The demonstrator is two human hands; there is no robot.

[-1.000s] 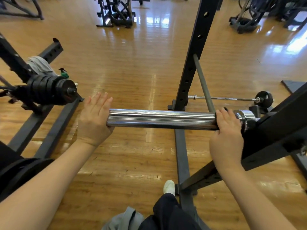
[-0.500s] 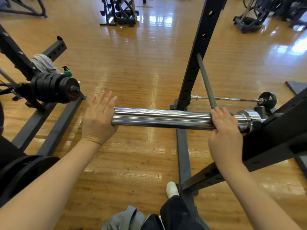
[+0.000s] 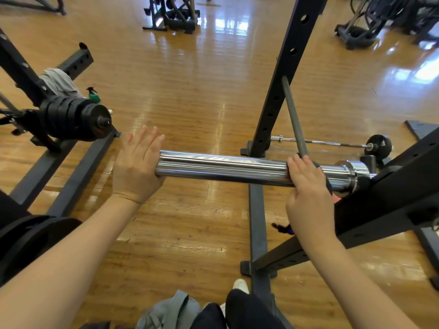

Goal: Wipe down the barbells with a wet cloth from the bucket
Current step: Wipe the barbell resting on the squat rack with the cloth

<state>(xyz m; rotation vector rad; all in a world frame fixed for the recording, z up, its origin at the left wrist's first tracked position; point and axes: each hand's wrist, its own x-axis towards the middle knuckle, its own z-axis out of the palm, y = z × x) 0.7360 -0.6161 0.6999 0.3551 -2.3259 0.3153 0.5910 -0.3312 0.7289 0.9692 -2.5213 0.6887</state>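
Chrome barbell sleeve [image 3: 221, 168] juts out from the rack [image 3: 389, 186] — your left hand [image 3: 136, 167], fingers straight, braces its end while your right hand [image 3: 306, 186] wraps it near the collar — likely steadying it.

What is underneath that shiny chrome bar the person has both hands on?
Under the chrome bar lie the wooden floor and the rack's dark base rail. The right hand hides the stretch below its grip.
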